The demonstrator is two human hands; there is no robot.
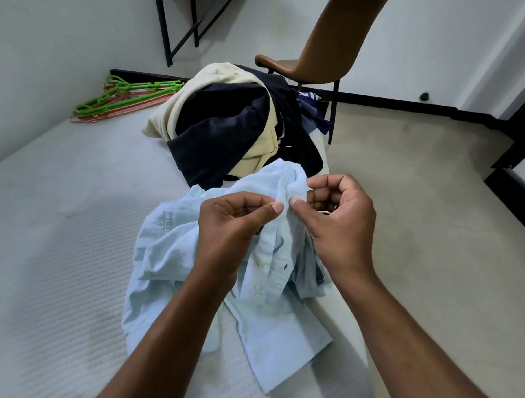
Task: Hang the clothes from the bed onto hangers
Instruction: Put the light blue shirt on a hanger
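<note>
Left hand [235, 227], right hand [337, 222] both pinching blue shirt [180, 262] front edge, fingers curled; shirt lying crumpled on bed [61, 237].

The shirt [180, 262] lies on the bed [61, 237] beneath both hands. A fold of it is raised between the left hand [229, 227] and the right hand [337, 222], which pinch it from either side. Just beyond the hands, the pile of clothes [231, 122] sits on the bed, touching the shirt. Far beyond and left of the left hand, the hangers [124, 98] lie on the bed by the wall. The chair [332, 45] stands on the floor [435, 191] behind the pile, beyond the right hand.
</note>
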